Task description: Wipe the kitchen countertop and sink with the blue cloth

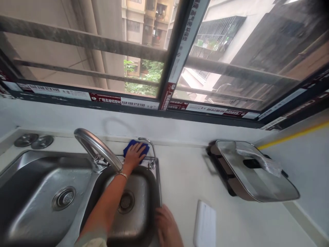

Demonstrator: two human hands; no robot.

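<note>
My left hand (134,155) reaches across the sink and lies on a blue cloth (128,146), its fingers spread flat over it. The cloth is on the back rim of the sink, between the large curved faucet (102,151) and a thin small tap (153,149). Part of the cloth is hidden beneath the hand. Below the left forearm lies the right basin (138,209) with its drain (130,201). At that basin's right edge is my right hand (168,224), somewhat blurred, holding nothing that shows; its fingers extend loosely over the rim.
The left basin (36,206) has a drain strainer (64,198). Two round metal lids (42,141) lie behind it. On the white counter (182,171) are a white rectangular object (205,223) and an electric pan with a glass lid (254,171). A window frame (128,103) runs behind.
</note>
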